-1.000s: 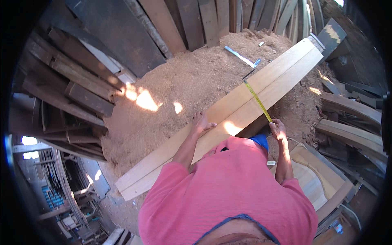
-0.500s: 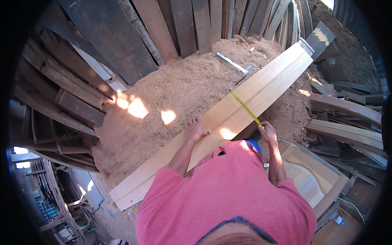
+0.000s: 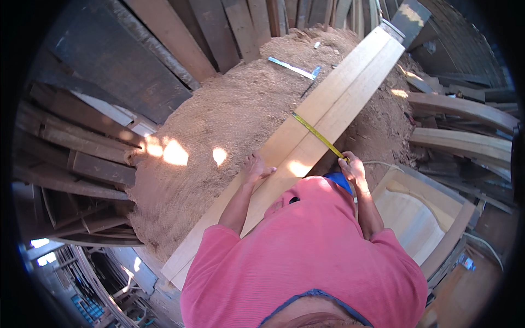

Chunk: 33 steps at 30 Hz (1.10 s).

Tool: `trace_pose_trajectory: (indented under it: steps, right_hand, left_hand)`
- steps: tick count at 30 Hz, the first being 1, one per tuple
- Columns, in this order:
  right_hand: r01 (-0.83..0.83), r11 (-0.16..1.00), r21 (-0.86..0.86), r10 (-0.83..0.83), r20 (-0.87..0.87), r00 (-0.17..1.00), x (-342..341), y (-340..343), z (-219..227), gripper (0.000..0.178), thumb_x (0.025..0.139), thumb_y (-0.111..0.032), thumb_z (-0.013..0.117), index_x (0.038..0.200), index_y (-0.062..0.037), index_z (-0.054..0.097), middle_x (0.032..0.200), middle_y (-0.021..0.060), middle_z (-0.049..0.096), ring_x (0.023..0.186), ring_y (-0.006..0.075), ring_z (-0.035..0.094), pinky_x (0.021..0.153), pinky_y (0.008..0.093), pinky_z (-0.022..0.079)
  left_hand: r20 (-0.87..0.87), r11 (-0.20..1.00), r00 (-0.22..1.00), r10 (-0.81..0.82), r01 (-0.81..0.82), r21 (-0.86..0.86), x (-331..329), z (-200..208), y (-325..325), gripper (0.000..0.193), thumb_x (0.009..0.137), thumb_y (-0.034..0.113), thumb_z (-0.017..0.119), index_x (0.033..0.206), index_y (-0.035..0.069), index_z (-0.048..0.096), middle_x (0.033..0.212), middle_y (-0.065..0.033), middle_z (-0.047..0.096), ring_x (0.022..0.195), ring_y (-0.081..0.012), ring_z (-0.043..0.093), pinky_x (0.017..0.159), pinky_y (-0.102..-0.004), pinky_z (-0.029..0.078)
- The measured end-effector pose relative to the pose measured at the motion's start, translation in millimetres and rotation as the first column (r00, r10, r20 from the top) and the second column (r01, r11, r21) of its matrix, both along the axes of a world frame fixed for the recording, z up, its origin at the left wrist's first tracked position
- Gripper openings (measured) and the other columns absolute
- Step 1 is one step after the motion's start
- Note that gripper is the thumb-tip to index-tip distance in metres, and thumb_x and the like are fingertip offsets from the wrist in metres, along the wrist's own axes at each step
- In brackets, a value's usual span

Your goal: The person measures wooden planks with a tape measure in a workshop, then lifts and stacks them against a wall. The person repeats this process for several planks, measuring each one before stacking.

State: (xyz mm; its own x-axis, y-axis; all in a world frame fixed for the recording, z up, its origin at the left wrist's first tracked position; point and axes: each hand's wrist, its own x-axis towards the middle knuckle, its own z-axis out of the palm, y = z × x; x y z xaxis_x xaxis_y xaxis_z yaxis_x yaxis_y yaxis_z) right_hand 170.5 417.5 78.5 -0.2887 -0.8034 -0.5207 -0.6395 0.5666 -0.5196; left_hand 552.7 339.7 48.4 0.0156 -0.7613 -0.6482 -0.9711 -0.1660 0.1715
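Note:
Two long pale boards [image 3: 350, 82] lie side by side, slanting from lower left to upper right. Across their width stretches a yellow tape measure [image 3: 317, 134], its far end at the boards' far edge. My right hand [image 3: 354, 166] is closed on the near end of the tape, just off the near edge; the tape's case is mostly hidden by the fingers. Farther left along the boards, my left hand [image 3: 257, 169] rests with fingers spread on the far board, fingertips reaching toward its far edge.
Beyond the boards spreads a heap of wood shavings [image 3: 219, 131], with a metal try square [image 3: 292, 68] on it. Upright planks [image 3: 208, 27] lean behind. Stacked timber [image 3: 459, 139] is at the right, and a panelled wooden frame [image 3: 418, 213] lies beside my right arm.
The whole view has shifted a little, so the boards and shavings sit higher and more to the left. Both hands and the tape keep nearly the same places on the boards.

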Motion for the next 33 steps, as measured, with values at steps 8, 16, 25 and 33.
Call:
trace_pose_trajectory:
  steps: [8, 16, 25, 33]
  right_hand:
    - [0.01, 0.999, -0.048, -0.01, -0.007, 1.0, 3.3, 10.1, -13.5, 0.045, 0.095, -0.035, 0.068, 0.131, -0.0074, 0.067, 0.108, 0.0249, 0.072, 0.105, 0.0405, 0.071, 0.091, 0.0491, 0.056]
    - [0.022, 1.0, -0.022, -0.022, 0.004, 1.0, 1.9, 8.8, -13.7, 0.045, 0.095, -0.036, 0.068, 0.132, -0.0098, 0.066, 0.112, 0.0246, 0.071, 0.107, 0.0405, 0.07, 0.092, 0.0487, 0.055]
    - [-0.001, 0.999, -0.041, -0.002, -0.074, 0.997, 5.9, 13.4, -14.0, 0.047, 0.096, -0.038, 0.067, 0.135, -0.0125, 0.064, 0.12, 0.0252, 0.067, 0.114, 0.0414, 0.067, 0.098, 0.0485, 0.054]
    - [0.003, 1.0, -0.027, -0.005, -0.067, 0.998, 4.5, 11.4, -13.0, 0.048, 0.096, -0.039, 0.067, 0.136, -0.0132, 0.064, 0.123, 0.0247, 0.066, 0.116, 0.0409, 0.066, 0.099, 0.0479, 0.053]
  left_hand:
    - [-0.005, 1.0, 1.0, -0.011, 0.011, 0.02, -4.1, 11.8, -3.7, 0.112, 0.07, 0.051, 0.092, 0.149, -0.005, 0.035, 0.154, -0.0282, 0.046, 0.146, -0.0436, 0.042, 0.12, -0.0507, 0.038]
    - [0.044, 0.999, 0.998, -0.042, 0.042, -0.001, -4.3, 11.8, -2.4, 0.107, 0.071, 0.056, 0.09, 0.145, -0.002, 0.038, 0.15, -0.0268, 0.05, 0.144, -0.0415, 0.044, 0.119, -0.0517, 0.039]
    - [0.03, 0.999, 0.999, -0.035, 0.036, -0.019, -1.9, 8.0, -0.6, 0.107, 0.071, 0.055, 0.09, 0.145, -0.002, 0.038, 0.151, -0.0262, 0.049, 0.143, -0.0415, 0.044, 0.119, -0.0514, 0.038]
    - [0.057, 0.999, 0.998, -0.036, 0.037, -0.015, -4.8, 16.0, 0.4, 0.106, 0.072, 0.056, 0.088, 0.145, -0.002, 0.039, 0.15, -0.0259, 0.049, 0.143, -0.0401, 0.045, 0.118, -0.0506, 0.04]
